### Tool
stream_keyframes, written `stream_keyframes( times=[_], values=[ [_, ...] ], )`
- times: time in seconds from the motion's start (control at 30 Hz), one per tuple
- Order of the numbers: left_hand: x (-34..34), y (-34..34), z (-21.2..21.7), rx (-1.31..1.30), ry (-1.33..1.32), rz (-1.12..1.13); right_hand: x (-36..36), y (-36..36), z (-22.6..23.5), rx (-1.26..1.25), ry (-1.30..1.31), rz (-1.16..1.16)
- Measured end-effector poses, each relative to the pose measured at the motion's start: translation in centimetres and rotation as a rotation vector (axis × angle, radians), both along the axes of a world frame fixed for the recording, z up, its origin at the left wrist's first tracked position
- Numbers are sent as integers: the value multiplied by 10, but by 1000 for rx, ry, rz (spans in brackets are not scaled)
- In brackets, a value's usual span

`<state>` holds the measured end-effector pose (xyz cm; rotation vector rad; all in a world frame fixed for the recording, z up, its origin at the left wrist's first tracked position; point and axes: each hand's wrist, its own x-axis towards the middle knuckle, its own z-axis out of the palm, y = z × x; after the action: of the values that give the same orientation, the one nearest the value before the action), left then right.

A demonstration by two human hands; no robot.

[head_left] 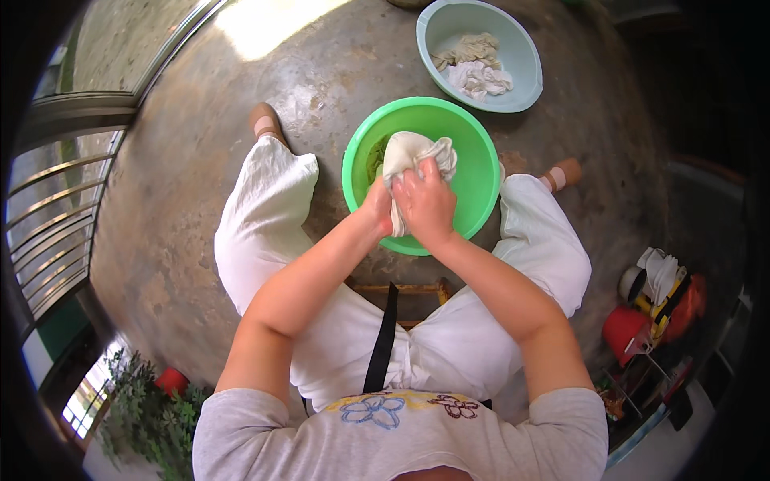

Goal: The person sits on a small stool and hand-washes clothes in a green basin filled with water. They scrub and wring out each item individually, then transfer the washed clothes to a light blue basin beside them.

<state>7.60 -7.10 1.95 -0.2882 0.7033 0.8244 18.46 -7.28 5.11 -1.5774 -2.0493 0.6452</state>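
Over a bright green basin [481,180] on the floor between my legs, both hands grip a wet-looking, off-white cloth [407,149]. My left hand [377,207] is closed round its lower left side, where a strip hangs down beside the fingers. Pressed into the cloth from the right is my right hand [425,200], its fingers curled over bunched folds. Inside the basin, at the left behind the cloth, lies something dark olive-green [376,156], partly hidden; its kind cannot be made out.
Beyond the green basin stands a pale blue basin [525,88] holding a beige cloth [473,50] and a white cloth [480,80]. At the lower right, a red bucket [626,333] sits among cluttered items. A leafy plant [144,413] is at lower left, near a railing [56,216].
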Motion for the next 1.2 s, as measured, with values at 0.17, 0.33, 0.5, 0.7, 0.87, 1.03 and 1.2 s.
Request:
stream_keyframes(
  times=[0.17,0.33,0.5,0.7,0.87,1.03,1.2],
  values=[
    [22,-15,18,-39,133,-124,21,47,-28,-249,-114,-299],
    [4,-8,-7,50,125,-128,4,4,-26,-251,127,-136],
    [11,-18,10,92,274,-275,35,46,-30,-284,-32,-229],
    [-9,-10,46,59,45,-198,74,63,-14,-450,-100,-32],
    [-7,-9,40,87,-99,-125,34,37,51,238,-254,231],
    [0,-14,42,41,-33,-100,21,22,11,198,153,164],
    [0,-16,50,142,123,-202,29,46,-10,-262,497,-249]
  ],
)
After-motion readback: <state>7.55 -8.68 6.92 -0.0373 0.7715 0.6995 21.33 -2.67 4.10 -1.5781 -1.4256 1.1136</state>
